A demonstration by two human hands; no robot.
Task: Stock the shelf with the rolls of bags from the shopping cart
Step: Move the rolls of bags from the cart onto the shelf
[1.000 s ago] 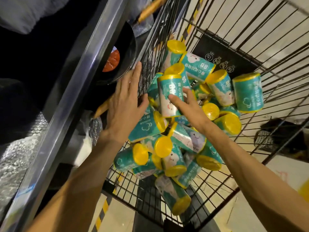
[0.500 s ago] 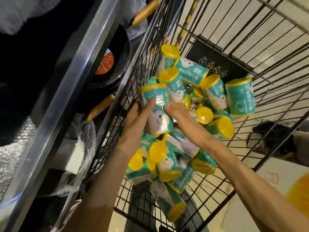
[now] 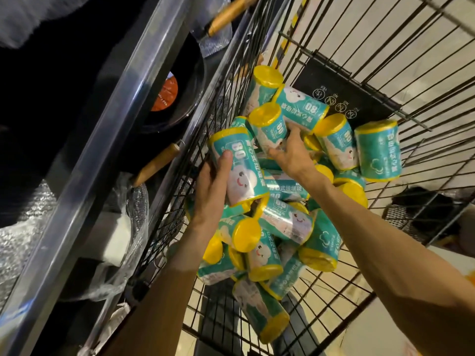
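Since half a second ago: left hand [image 3: 214, 181] now alone around the lifted roll [image 3: 237, 170], thumb up its label, fingers curled behind; right hand [image 3: 288, 155] gone from that roll and reaching deeper, fingers curled on a second roll [image 3: 268, 125] further back in the heap.

Nearest, at the near end of the shopping cart [image 3: 334, 317]: one roll [image 3: 259, 309] lying apart from the heap on the wire floor, yellow end toward the camera. Beyond it, the heap of rolls [image 3: 280, 235] stacked loosely, cylinders pointing every way, crowding under both forearms. Held roll raised just above the heap, close against the cart's left wire wall. Farther in, more rolls around the right hand; one standing roll [image 3: 377, 150] at the heap's right edge. At the cart's far end, a black panel [image 3: 341, 98] with printed symbols.

Left of the cart: a slanted metal shelf rail [image 3: 115, 140], grey and glossy; behind it dark pans [image 3: 174, 98] with wooden handles [image 3: 156, 164], one with an orange round label, some in crinkled clear wrap [image 3: 131, 227]. Pale tiled floor showing through the cart's black wire grid.

Rolls: teal glossy film sleeves printed with a white smiling cloud and "80", yellow bag material bulging at each end.
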